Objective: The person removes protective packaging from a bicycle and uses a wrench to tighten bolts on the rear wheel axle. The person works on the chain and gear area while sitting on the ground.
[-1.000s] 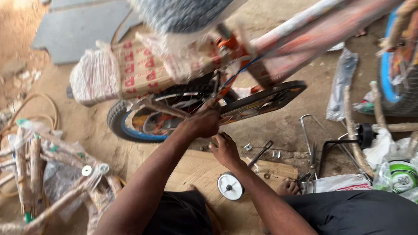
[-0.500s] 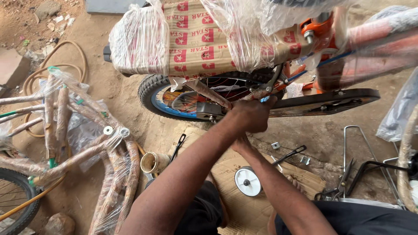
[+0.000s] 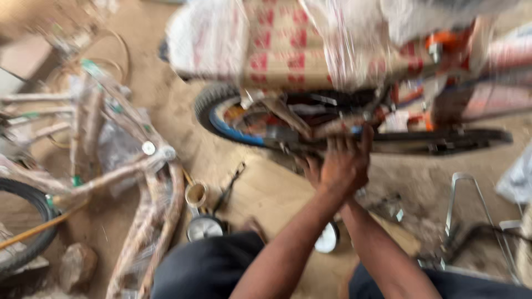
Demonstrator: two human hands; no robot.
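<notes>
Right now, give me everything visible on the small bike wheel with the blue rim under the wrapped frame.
The wheel is small, with a black knobby tyre and a blue rim; something orange shows among the spokes, blurred. Only its lower left arc shows; cardboard and plastic wrap cover the top. It stands upright on the sandy floor, mounted in the wrapped bike. The hands, left over right, are at the frame just right of it; motion blur hides whether they touch the wheel.

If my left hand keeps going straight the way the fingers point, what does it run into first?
Probably the bike's rear frame by the blue-rimmed wheel, which the left hand already seems to touch; beyond it sits the wrapped cardboard. Blur makes depth uncertain.
</notes>
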